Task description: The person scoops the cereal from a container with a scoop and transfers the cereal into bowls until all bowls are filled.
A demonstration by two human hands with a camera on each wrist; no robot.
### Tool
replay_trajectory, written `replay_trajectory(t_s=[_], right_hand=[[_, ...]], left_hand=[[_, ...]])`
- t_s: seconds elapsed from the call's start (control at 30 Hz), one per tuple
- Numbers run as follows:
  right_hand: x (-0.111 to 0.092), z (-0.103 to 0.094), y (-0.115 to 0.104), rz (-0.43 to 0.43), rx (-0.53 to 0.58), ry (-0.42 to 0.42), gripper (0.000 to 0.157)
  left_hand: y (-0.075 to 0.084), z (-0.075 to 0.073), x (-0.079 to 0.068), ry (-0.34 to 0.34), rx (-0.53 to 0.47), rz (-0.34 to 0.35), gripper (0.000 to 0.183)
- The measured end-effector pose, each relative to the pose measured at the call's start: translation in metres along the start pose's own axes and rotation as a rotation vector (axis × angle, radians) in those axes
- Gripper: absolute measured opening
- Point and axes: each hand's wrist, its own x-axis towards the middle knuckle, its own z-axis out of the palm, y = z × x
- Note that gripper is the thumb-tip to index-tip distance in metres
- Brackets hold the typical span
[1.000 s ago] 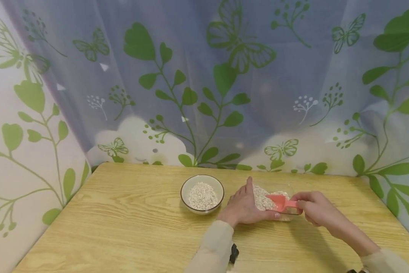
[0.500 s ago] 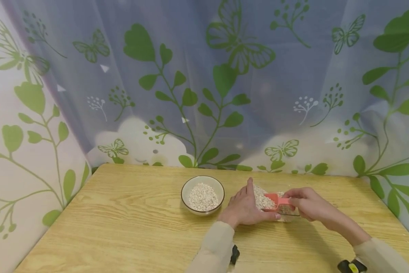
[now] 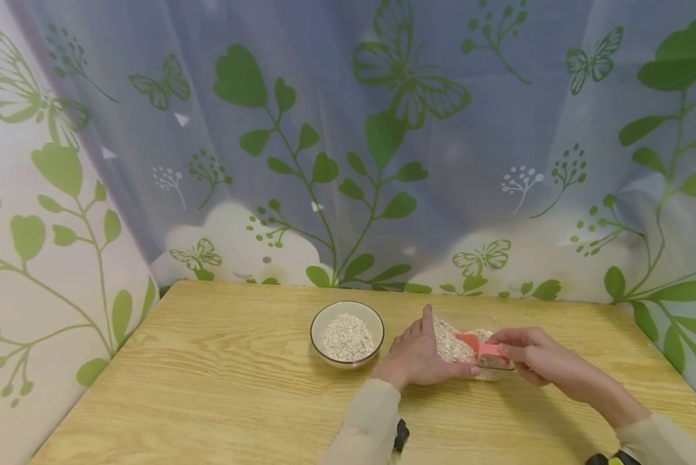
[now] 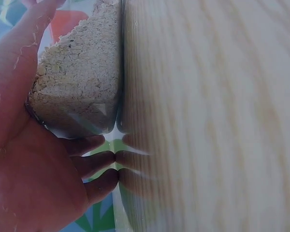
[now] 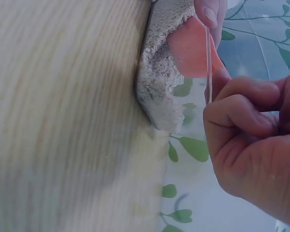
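A clear rectangular container (image 3: 487,374) of oats (image 4: 79,63) stands at the right of the table. My left hand (image 3: 414,358) lies against its left end, thumb stretched along the front side and fingers straight. In the left wrist view those fingertips reach down to the tabletop. My right hand (image 3: 542,355) pinches the handle of a coral-pink scoop (image 3: 487,351) over the container's right part. The scoop's blade sits in the oats, tilted down to the left. Through the clear wall in the right wrist view, the scoop (image 5: 191,48) shows beside a sloping heap of oats.
Left of the container stands a cream bowl (image 3: 345,363) with a dark rim, holding oats (image 3: 348,337). Both rest on a wood-grain table (image 3: 226,361). A curtain (image 3: 301,168) printed with leaves and butterflies hangs behind the table.
The scoop and right hand moved left into the oats, then slightly back right. My left hand has kept its place on the container. The whole head view has shifted a little.
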Motion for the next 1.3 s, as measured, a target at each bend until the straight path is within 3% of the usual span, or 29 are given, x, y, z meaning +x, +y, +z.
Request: replay_trajectory(t_s=[0.33, 0.6, 0.77, 1.3], right_hand=[[-0.01, -0.01, 0.013, 0.03, 0.148, 0.041, 0.046], [-0.017, -0.018, 0.03, -0.003, 0.272, 0.038, 0.034], [-0.02, -0.019, 0.038, -0.066, 0.366, 0.01, 0.026], [-0.019, -0.019, 0.05, -0.264, 0.698, -0.133, 0.041]], left_hand=[[-0.002, 0.0, 0.002, 0.015, 0.01, 0.009, 0.133], [-0.002, 0.0, 0.002, 0.011, 0.022, 0.02, 0.134], [-0.002, 0.0, 0.0, 0.008, 0.024, 0.016, 0.134], [0.0, 0.0, -0.001, 0.012, 0.032, 0.015, 0.133]])
